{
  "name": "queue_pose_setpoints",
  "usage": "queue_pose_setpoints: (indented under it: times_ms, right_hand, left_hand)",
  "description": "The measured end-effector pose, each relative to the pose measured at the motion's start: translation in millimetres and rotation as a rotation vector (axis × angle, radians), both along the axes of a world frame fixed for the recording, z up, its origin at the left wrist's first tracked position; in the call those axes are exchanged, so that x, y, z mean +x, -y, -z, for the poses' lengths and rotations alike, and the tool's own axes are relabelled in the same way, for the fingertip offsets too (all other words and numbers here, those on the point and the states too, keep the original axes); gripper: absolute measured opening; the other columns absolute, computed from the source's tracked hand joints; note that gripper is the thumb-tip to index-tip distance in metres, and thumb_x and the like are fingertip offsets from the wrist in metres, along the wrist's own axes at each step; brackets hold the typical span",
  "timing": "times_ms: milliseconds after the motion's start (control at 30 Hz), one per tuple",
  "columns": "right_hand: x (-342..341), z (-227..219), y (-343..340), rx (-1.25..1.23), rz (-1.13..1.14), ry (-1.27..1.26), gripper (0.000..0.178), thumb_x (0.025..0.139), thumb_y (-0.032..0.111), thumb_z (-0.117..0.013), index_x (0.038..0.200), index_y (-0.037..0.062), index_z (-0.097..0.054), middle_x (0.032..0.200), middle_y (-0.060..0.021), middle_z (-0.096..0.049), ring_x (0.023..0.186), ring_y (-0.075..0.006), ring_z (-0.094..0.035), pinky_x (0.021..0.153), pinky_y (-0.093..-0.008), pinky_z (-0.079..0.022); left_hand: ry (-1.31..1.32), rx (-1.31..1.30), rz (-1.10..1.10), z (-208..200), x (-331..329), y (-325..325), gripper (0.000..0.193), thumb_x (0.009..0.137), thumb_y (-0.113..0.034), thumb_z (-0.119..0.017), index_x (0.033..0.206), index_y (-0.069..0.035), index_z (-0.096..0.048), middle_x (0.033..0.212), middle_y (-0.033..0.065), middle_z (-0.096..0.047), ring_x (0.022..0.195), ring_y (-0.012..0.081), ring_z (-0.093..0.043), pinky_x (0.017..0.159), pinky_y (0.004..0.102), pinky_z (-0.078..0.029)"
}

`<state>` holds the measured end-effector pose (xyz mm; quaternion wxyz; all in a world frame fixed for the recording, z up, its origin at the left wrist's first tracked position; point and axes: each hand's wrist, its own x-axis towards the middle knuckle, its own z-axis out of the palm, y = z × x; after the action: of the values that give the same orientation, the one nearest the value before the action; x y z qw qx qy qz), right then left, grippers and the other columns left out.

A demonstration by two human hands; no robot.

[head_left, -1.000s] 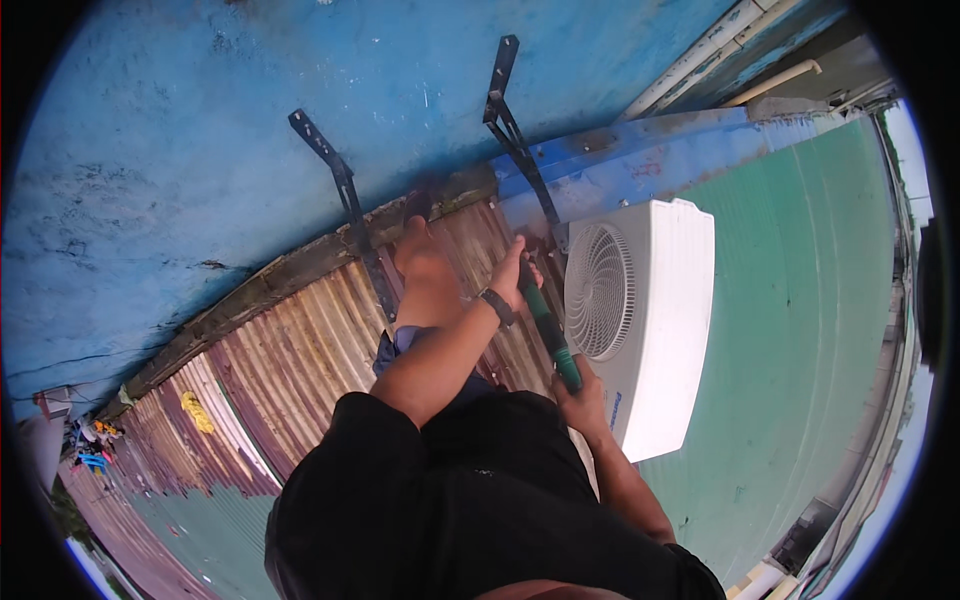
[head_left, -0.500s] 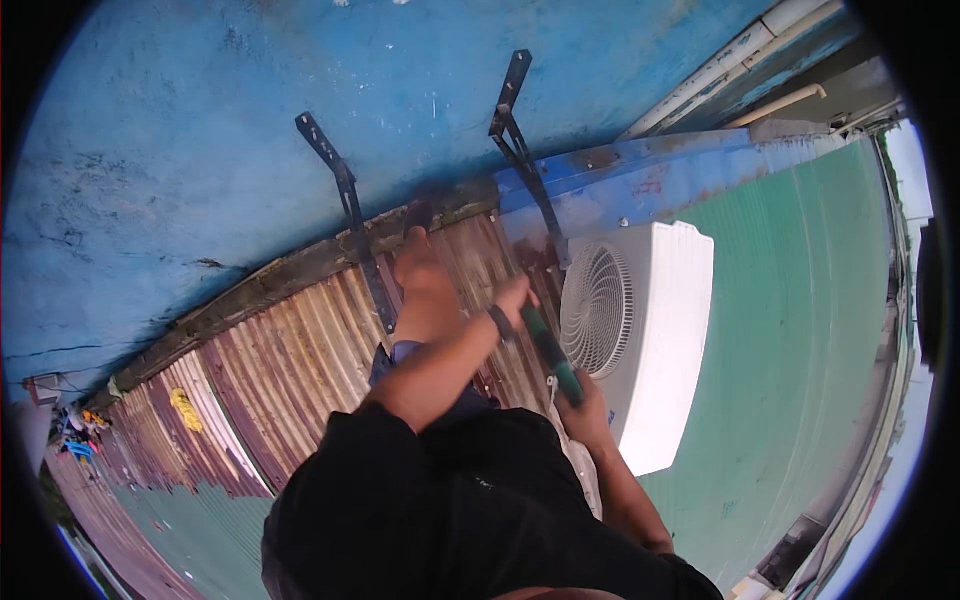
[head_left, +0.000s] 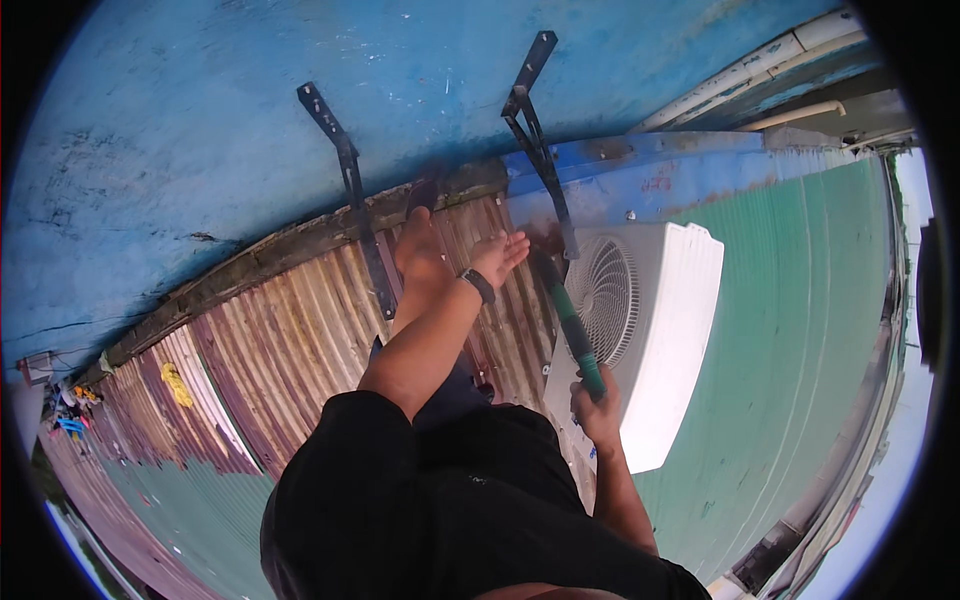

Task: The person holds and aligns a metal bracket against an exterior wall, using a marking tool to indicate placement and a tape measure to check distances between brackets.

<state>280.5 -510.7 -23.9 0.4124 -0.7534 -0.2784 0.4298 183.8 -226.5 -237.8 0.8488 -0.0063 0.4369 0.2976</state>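
My right hand is closed round the lower end of a long green-handled tool. The tool slants up and left; its dark far end is too blurred to name, though it looks a little like a hammer head. Beside that end, my left hand is open and holds nothing, fingers stretched out and a dark band on the wrist. A white outdoor air conditioner unit with a round fan grille stands just right of the tool. Two black metal brackets, a left one and a right one, are fixed to the blue wall.
Rusty corrugated roofing lies under me, with my bare leg reaching toward the blue wall. Green roofing spreads out on the right. A yellow bundle lies at left. Pipes run along the upper right.
My left hand has let go of the tool's upper part, opened and moved up and left. The right hand still grips the tool, slightly farther right. The whole view has shifted a little.
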Motion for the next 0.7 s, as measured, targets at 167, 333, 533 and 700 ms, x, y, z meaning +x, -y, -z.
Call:
queue_pose_setpoints:
  times_ms: [167,333,533,700]
  right_hand:
    - [15,24,-21,0.079,-0.056,0.018,0.013,0.088,0.004,-0.065,0.099,0.0004,-0.059,0.07,-0.0034,-0.059,0.057,-0.0099,-0.057,0.053,-0.0274,-0.044]
    - [16,48,-51,0.139,-0.052,-0.012,0.014,0.087,0.004,-0.065,0.099,0.0013,-0.059,0.068,-0.0027,-0.059,0.059,-0.0089,-0.056,0.054,-0.0273,-0.044]
    - [32,62,-71,0.225,-0.05,-0.001,0.017,0.086,0.002,-0.063,0.101,0.0007,-0.058,0.067,-0.0032,-0.06,0.058,-0.0096,-0.056,0.054,-0.0268,-0.044]
    - [45,77,-82,0.253,-0.058,-0.02,0.019,0.085,0.001,-0.063,0.103,0.0005,-0.058,0.068,-0.003,-0.059,0.058,-0.0094,-0.055,0.054,-0.0265,-0.043]
  left_hand:
    - [0.121,0.113,0.063,-6,13,-36,0.024,0.104,-0.025,-0.058,0.118,-0.006,-0.06,0.124,0.0123,-0.067,0.115,0.0257,-0.066,0.096,0.0397,-0.056]
    - [-0.107,0.431,0.262,19,-3,-69,0.036,0.102,-0.022,-0.063,0.134,-0.007,-0.057,0.108,0.0064,-0.067,0.095,0.0181,-0.066,0.084,0.0326,-0.056]
    - [-0.147,0.636,0.39,0,-9,-92,0.012,0.1,-0.012,-0.065,0.112,-0.008,-0.063,0.1,0.0031,-0.067,0.085,0.0123,-0.062,0.077,0.0283,-0.053]
    - [0.034,0.432,0.306,-2,-5,-107,0.009,0.098,-0.011,-0.068,0.107,-0.008,-0.066,0.1,0.0043,-0.068,0.088,0.0133,-0.063,0.08,0.0291,-0.054]
